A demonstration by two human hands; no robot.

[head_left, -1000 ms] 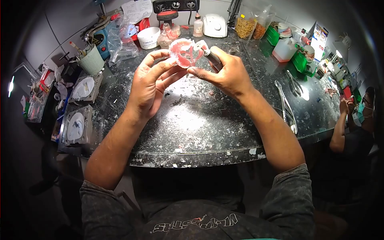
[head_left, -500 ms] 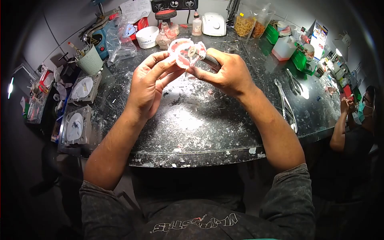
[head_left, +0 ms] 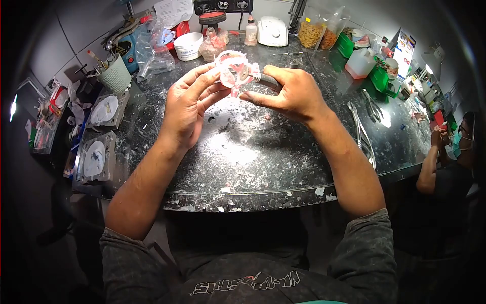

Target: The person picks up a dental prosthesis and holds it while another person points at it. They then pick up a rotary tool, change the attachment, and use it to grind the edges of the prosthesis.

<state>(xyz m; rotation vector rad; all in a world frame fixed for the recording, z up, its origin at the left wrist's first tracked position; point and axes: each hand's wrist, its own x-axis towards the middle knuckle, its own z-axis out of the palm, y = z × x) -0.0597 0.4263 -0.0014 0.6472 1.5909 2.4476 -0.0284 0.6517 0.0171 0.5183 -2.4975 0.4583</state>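
My left hand [head_left: 190, 104] pinches a pink and white dental piece [head_left: 230, 68] by its left side, above the far middle of the bench. A dark cylindrical rotary tool [head_left: 269, 82] is gripped in my right hand [head_left: 288, 93], its small round tip at the right part of the piece. My right thumb points at the lower right of the piece; whether it touches is unclear. Fingers of my left hand are partly hidden behind the piece.
The black speckled bench [head_left: 228, 167] carries a white tub [head_left: 188, 46], a small bottle [head_left: 250, 31] and a white device [head_left: 272, 31] behind my hands. Metal pliers [head_left: 362, 134] lie right; plaster-filled metal moulds [head_left: 94, 159] lie left. A masked co-worker [head_left: 453, 152] is at far right.
The pink and white piece has turned and tilted in my left hand, so its lower part now points down. My right hand and the tool have shifted slightly right.
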